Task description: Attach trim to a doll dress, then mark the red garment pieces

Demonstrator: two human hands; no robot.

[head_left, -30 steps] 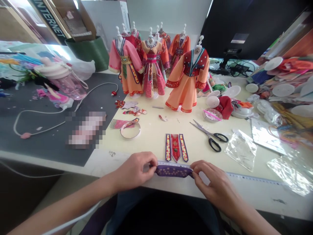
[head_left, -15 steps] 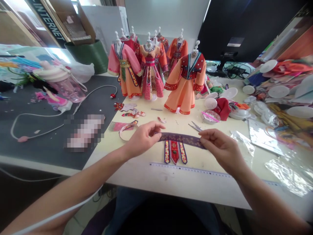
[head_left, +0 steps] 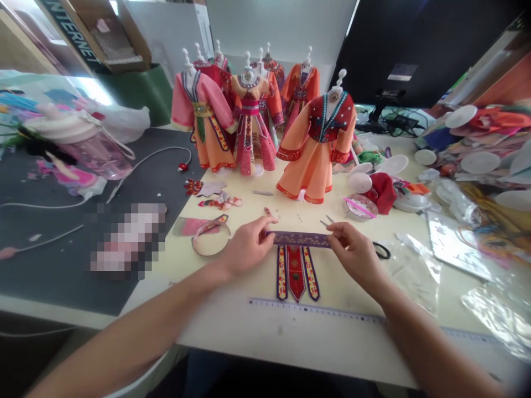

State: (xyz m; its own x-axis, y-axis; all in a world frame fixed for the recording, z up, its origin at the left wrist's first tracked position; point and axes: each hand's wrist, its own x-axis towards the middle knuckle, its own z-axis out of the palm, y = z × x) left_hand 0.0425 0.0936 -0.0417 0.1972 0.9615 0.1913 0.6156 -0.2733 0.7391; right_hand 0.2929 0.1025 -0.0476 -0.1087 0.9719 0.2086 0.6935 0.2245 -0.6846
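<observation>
A purple patterned fabric strip (head_left: 299, 239) is stretched flat between my two hands, just above the table. My left hand (head_left: 248, 246) pinches its left end, and my right hand (head_left: 355, 252) pinches its right end. Directly below the strip lies a red and yellow three-panel trim piece (head_left: 296, 272), its top edge touching or under the strip. A long ruler (head_left: 332, 312) lies along the table nearer to me.
Several doll dresses on small stands (head_left: 317, 142) crowd the back of the table. Scissors (head_left: 379, 250) lie partly behind my right hand. A tape ring (head_left: 209, 239) is left of my left hand. Plastic bags (head_left: 417, 260), white discs and fabric scraps fill the right side; a pink bottle (head_left: 89, 146) stands left.
The purple strip was at the ruler by the table's near edge; both hands lifted it forward and now hold it against the top of the red trim piece.
</observation>
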